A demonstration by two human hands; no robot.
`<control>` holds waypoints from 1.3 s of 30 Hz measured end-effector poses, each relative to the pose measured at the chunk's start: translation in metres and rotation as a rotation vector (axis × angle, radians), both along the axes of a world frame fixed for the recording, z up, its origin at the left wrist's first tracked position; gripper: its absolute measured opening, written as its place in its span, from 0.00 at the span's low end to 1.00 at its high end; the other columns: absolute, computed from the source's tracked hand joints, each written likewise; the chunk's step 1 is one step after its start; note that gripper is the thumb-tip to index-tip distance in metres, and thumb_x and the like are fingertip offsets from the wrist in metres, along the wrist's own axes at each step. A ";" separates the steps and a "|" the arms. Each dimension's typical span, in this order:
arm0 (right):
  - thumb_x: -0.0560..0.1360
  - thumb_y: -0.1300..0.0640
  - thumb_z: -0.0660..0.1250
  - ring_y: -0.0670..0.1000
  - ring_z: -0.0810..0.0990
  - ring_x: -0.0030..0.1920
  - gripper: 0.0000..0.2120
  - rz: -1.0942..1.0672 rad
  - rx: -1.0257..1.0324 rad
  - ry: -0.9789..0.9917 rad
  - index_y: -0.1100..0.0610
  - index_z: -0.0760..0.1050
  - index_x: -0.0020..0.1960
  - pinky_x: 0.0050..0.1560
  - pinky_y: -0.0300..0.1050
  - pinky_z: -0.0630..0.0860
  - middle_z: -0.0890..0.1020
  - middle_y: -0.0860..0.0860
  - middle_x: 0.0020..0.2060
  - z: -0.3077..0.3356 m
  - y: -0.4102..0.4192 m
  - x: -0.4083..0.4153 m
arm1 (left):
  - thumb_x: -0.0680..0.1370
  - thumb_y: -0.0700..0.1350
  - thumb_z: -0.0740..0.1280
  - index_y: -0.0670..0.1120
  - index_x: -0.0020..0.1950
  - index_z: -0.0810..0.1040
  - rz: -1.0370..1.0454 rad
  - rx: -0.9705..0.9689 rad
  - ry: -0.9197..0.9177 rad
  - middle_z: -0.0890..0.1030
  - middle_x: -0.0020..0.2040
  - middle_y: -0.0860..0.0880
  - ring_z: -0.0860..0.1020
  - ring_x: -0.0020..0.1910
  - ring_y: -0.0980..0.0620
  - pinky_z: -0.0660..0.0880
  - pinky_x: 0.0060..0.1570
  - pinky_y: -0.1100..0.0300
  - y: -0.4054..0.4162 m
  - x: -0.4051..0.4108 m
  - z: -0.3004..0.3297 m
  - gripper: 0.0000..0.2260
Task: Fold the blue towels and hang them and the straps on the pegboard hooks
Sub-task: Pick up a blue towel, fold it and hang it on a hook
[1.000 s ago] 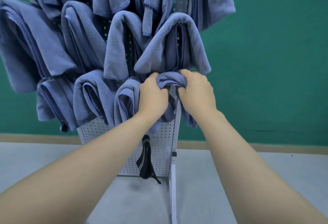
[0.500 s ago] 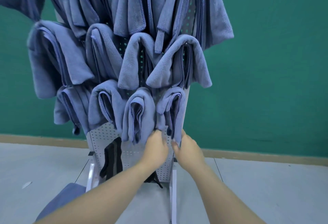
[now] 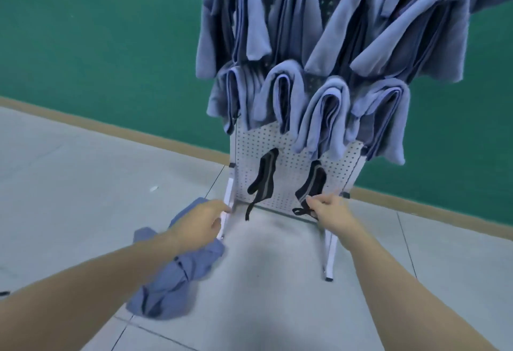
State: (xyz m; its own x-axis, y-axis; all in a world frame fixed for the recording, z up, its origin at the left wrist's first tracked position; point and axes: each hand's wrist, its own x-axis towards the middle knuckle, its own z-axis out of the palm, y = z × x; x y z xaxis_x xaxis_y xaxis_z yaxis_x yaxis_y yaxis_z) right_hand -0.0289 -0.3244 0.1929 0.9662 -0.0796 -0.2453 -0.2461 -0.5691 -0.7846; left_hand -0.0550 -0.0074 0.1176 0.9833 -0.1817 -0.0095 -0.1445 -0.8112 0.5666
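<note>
Towels [image 3: 327,53] hang folded in rows on the white pegboard [image 3: 288,173], long axis running down, no writing readable anywhere. One loose towel [image 3: 172,275] lies crumpled on the floor [image 3: 69,184] under the outstretched left hand [image 3: 198,225], fingers relaxed. Right hand [image 3: 330,210] pinches the right strap [image 3: 312,184]'s tail; left strap [image 3: 263,177] dangles.

Two black straps hang on the bare lower part of the one white pegboard [image 3: 294,161]: the left strap [image 3: 263,175] and the right strap [image 3: 312,184]. Four folded towels fill the lowest hung row, more crowd above past the frame's top, uncountable. One loose towel [image 3: 172,273] lies on the floor.
</note>
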 end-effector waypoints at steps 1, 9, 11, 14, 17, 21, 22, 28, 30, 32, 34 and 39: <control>0.82 0.50 0.67 0.55 0.81 0.50 0.14 0.005 0.050 0.007 0.61 0.83 0.54 0.53 0.50 0.78 0.83 0.52 0.46 -0.015 0.013 -0.006 | 0.76 0.42 0.58 0.51 0.63 0.80 0.015 0.063 0.041 0.77 0.59 0.58 0.75 0.55 0.62 0.74 0.59 0.59 0.019 -0.011 -0.019 0.19; 0.82 0.47 0.67 0.44 0.80 0.54 0.15 0.146 0.064 0.222 0.50 0.77 0.66 0.41 0.33 0.73 0.81 0.48 0.59 -0.119 0.075 -0.052 | 0.78 0.49 0.71 0.48 0.75 0.73 0.179 0.155 0.263 0.73 0.69 0.44 0.74 0.67 0.41 0.71 0.66 0.50 0.089 -0.045 -0.118 0.25; 0.82 0.48 0.66 0.36 0.78 0.48 0.15 0.192 0.034 0.251 0.50 0.76 0.67 0.34 0.27 0.71 0.80 0.48 0.59 -0.124 0.083 -0.050 | 0.75 0.57 0.71 0.53 0.74 0.72 0.199 0.138 0.331 0.73 0.66 0.49 0.74 0.65 0.42 0.72 0.65 0.49 0.082 -0.035 -0.119 0.28; 0.82 0.48 0.66 0.41 0.78 0.50 0.15 0.175 0.024 0.228 0.49 0.77 0.68 0.35 0.26 0.69 0.80 0.47 0.59 -0.124 0.088 -0.038 | 0.76 0.58 0.70 0.56 0.75 0.69 0.134 0.311 0.400 0.73 0.67 0.49 0.72 0.68 0.44 0.71 0.67 0.49 0.067 -0.009 -0.122 0.28; 0.82 0.48 0.66 0.43 0.78 0.54 0.15 0.140 0.035 0.190 0.49 0.78 0.67 0.33 0.25 0.70 0.81 0.48 0.60 -0.121 0.088 -0.028 | 0.74 0.59 0.72 0.57 0.72 0.68 0.059 0.482 0.494 0.73 0.65 0.52 0.72 0.67 0.47 0.70 0.64 0.56 0.062 0.012 -0.142 0.28; 0.82 0.49 0.66 0.34 0.76 0.50 0.13 0.127 0.016 0.169 0.48 0.79 0.66 0.34 0.22 0.69 0.82 0.47 0.58 -0.125 0.079 -0.026 | 0.82 0.43 0.64 0.53 0.38 0.64 0.159 0.418 0.498 0.68 0.41 0.54 0.69 0.44 0.53 0.62 0.47 0.63 0.057 0.021 -0.161 0.15; 0.82 0.49 0.66 0.33 0.76 0.50 0.13 0.125 0.015 0.169 0.48 0.79 0.65 0.33 0.22 0.69 0.82 0.47 0.58 -0.128 0.077 -0.027 | 0.84 0.41 0.63 0.52 0.36 0.63 0.181 0.375 0.505 0.67 0.38 0.53 0.69 0.40 0.54 0.62 0.45 0.65 0.057 0.020 -0.163 0.18; 0.82 0.50 0.67 0.36 0.80 0.47 0.10 0.156 0.017 0.165 0.48 0.81 0.62 0.34 0.25 0.71 0.83 0.46 0.56 -0.131 0.075 -0.039 | 0.74 0.36 0.63 0.41 0.36 0.72 0.123 -0.045 0.409 0.74 0.34 0.49 0.71 0.34 0.51 0.65 0.36 0.66 0.057 0.016 -0.146 0.07; 0.80 0.51 0.70 0.41 0.82 0.47 0.11 0.168 0.039 0.155 0.48 0.81 0.62 0.33 0.27 0.71 0.83 0.48 0.57 -0.126 0.077 -0.041 | 0.75 0.39 0.64 0.42 0.37 0.75 0.130 -0.253 0.306 0.76 0.33 0.49 0.73 0.31 0.58 0.69 0.37 0.65 0.046 0.017 -0.119 0.07; 0.78 0.50 0.73 0.46 0.83 0.52 0.16 0.185 0.065 0.155 0.47 0.79 0.66 0.33 0.28 0.72 0.81 0.48 0.60 -0.118 0.081 -0.043 | 0.78 0.37 0.69 0.44 0.38 0.79 0.079 -0.316 0.279 0.81 0.34 0.48 0.77 0.33 0.57 0.74 0.40 0.61 0.033 0.020 -0.087 0.09; 0.76 0.49 0.76 0.49 0.79 0.61 0.26 0.231 0.097 0.151 0.46 0.73 0.72 0.33 0.28 0.73 0.77 0.48 0.64 -0.105 0.085 -0.044 | 0.76 0.36 0.73 0.44 0.41 0.82 0.006 -0.343 0.278 0.85 0.37 0.48 0.81 0.36 0.54 0.77 0.43 0.58 0.014 0.023 -0.047 0.05; 0.75 0.49 0.77 0.45 0.73 0.60 0.28 0.306 0.096 0.000 0.45 0.72 0.72 0.47 0.36 0.72 0.74 0.43 0.61 -0.052 0.088 -0.043 | 0.74 0.37 0.78 0.42 0.44 0.84 -0.126 -0.431 0.096 0.86 0.41 0.47 0.81 0.40 0.56 0.78 0.45 0.59 -0.033 0.022 0.069 0.04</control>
State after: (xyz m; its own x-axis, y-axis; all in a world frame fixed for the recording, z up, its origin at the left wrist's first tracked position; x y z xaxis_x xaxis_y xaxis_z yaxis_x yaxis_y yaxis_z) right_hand -0.0722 -0.2362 0.1408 0.9416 0.2385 -0.2378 -0.0750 -0.5400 -0.8383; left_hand -0.0330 -0.0401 0.1868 0.9517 -0.3071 0.0032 -0.1572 -0.4780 0.8642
